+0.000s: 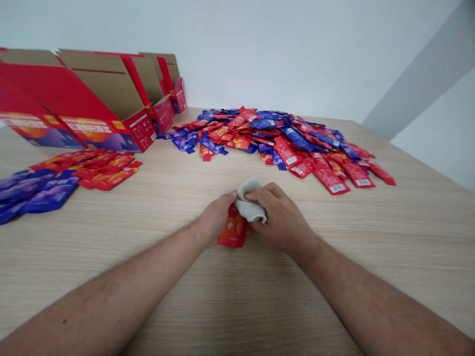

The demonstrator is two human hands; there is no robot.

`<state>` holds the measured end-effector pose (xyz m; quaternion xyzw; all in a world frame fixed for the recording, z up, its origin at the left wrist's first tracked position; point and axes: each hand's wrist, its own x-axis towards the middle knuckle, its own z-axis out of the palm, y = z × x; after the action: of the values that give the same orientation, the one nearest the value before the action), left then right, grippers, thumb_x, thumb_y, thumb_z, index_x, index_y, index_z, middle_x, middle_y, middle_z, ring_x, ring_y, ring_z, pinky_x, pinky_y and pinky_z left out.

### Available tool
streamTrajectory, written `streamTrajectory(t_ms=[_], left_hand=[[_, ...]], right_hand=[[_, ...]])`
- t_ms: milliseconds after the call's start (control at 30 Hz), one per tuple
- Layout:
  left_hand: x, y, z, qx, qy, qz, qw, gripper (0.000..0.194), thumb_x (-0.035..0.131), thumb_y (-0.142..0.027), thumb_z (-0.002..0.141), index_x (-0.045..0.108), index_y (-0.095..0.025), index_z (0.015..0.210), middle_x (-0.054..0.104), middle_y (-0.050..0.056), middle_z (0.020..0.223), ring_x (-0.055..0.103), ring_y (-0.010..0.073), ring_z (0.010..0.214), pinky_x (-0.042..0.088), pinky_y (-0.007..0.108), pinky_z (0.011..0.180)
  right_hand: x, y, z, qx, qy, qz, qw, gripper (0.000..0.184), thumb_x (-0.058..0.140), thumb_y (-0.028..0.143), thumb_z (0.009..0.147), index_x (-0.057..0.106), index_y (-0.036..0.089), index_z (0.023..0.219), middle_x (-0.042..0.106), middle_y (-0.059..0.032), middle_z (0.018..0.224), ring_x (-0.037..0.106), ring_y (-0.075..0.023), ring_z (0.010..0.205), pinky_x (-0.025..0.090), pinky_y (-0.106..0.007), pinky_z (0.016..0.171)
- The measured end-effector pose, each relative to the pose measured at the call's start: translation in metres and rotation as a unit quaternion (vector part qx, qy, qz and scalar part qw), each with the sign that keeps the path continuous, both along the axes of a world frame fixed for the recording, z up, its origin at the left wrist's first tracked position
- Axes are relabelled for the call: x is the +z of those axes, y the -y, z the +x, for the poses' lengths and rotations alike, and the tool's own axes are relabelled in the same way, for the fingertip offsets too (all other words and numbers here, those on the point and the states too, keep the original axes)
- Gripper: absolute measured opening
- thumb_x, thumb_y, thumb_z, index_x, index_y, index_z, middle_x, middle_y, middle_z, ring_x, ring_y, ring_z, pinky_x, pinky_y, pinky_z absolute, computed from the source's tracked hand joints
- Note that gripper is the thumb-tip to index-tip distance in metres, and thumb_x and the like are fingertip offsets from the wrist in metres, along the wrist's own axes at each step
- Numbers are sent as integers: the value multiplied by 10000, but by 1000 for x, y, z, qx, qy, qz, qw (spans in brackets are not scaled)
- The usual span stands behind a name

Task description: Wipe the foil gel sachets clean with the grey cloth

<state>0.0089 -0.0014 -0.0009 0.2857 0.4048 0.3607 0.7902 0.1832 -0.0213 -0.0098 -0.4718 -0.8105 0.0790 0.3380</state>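
Just above the middle of the table, my left hand (217, 217) grips a red-and-orange packet (233, 230) by its left side and upper edge. My right hand (280, 215) has its fingers closed on a light grey cloth (251, 200), which is bunched over the top of the packet. The cloth and fingers hide the packet's upper part. My two hands almost meet at the cloth. Beyond them lies a large heap of red and blue packets (260, 131), some with barcodes facing up.
Open red cardboard boxes (100, 131) stand in a row at the back left. In front of them lie a group of red packets (106, 168) and a group of blue packets (40, 193), overlapping. A pale wall rises behind the wooden table (371, 247).
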Motion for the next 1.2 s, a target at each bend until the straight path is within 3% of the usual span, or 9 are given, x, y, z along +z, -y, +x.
streamTrajectory(t_ms=[200, 367, 733, 1200], left_hand=[[1, 1, -1, -1, -4, -8, 1000, 308, 357, -255, 1039, 646, -151, 1059, 660, 57, 662, 634, 209, 496, 555, 312, 467], [-2, 0, -1, 7, 31, -11, 999, 296, 380, -246, 1025, 660, -162, 1064, 640, 38, 659, 593, 180, 459, 534, 281, 452], [2, 0, 1, -1, -3, -9, 1000, 286, 351, -261, 1048, 608, -162, 1123, 664, 47, 691, 627, 194, 492, 547, 295, 468], [2, 1, 0, 1, -3, -12, 1000, 309, 378, -262, 1034, 653, -152, 1124, 688, 71, 730, 651, 208, 520, 564, 312, 477]], right_hand=[[0, 0, 0, -19, -10, 3, 1000, 399, 730, 113, 792, 687, 202, 1178, 710, -105, 1067, 656, -279, 1022, 589, -429, 909], [1, 2, -1, 6, -3, -10, 1000, 427, 731, 114, 791, 672, 227, 1198, 709, -102, 1115, 652, -276, 1048, 588, -428, 930], [-1, -1, 1, -4, -7, -12, 1000, 437, 739, 101, 760, 685, 203, 1181, 710, -103, 1085, 649, -276, 1028, 586, -440, 919], [-3, -1, 1, -7, -11, -13, 1000, 436, 746, 110, 764, 667, 236, 1174, 710, -92, 1093, 652, -273, 1033, 587, -439, 918]])
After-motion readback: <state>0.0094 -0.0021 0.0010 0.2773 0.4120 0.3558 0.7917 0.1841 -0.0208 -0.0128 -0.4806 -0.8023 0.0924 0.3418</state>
